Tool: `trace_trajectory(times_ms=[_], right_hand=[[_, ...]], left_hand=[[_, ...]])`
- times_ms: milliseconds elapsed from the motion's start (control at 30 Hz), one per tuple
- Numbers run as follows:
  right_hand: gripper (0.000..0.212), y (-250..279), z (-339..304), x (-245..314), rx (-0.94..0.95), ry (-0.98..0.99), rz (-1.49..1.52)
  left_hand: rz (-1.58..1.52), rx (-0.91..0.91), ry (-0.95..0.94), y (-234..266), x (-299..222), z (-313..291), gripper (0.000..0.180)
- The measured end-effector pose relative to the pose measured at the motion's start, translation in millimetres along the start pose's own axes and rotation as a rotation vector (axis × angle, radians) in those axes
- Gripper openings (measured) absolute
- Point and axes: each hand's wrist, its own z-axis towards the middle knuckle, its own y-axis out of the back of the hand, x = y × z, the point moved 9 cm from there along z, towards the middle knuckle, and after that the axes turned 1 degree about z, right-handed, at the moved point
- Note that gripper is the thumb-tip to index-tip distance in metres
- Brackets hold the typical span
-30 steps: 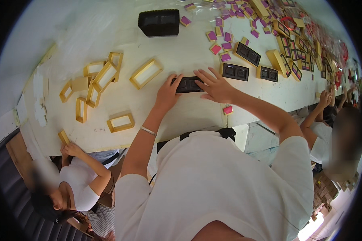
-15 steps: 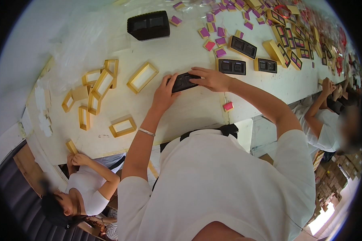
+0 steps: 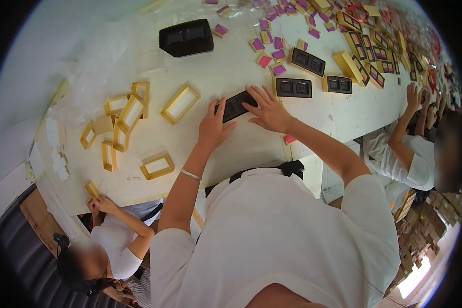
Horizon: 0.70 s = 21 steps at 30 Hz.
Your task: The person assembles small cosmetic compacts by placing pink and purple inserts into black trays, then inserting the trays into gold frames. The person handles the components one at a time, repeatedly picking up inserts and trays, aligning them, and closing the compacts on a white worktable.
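A black two-compartment plastic tray (image 3: pixel 235 107) lies tilted between my hands over the table. My left hand (image 3: pixel 214 126) grips its left end, with fingers over the end and the thumb along the near side. At the right end, my right hand (image 3: pixel 272 112) has its fingers spread, and some fingertips touch the tray. Whether a yellow frame surrounds this tray is hidden. To the left stands an empty yellow cardboard frame (image 3: pixel 170 119). Beyond my right hand sits a yellow box with a black tray inside (image 3: pixel 293 88).
A stack of black trays (image 3: pixel 186 39) stands at the far left. Several yellow frames (image 3: pixel 122 141) lie heaped left. Small purple-and-yellow boxes (image 3: pixel 278 43) scatter at the back, with filled boxes (image 3: pixel 355 44) at right. Co-workers' hands (image 3: pixel 101 205) work at the near left and far right.
My right hand's fingers have spread wider at the tray's right end. The tray has turned, its right end now farther away. The small red box near my right forearm is now mostly covered.
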Motion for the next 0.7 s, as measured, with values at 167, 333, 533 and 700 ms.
trace_trajectory(times_ms=[167, 333, 533, 700], right_hand=[[0.032, -15, -10, -4, 0.032, -0.025, -0.045], [0.032, 37, -82, -74, 0.012, -0.125, -0.228], [0.055, 100, 12, -53, -0.296, -0.022, -0.191], [0.037, 96, 152, -17, -0.413, 0.0, -0.235]], left_hand=[[0.271, -0.41, -0.018, 67, 11, -12, 0.078], [0.339, -0.281, 0.352, 92, 90, -33, 0.078], [0.375, -0.134, 0.184, 53, 57, -1, 0.073], [0.314, -0.263, 0.055, 49, 4, 6, 0.075]])
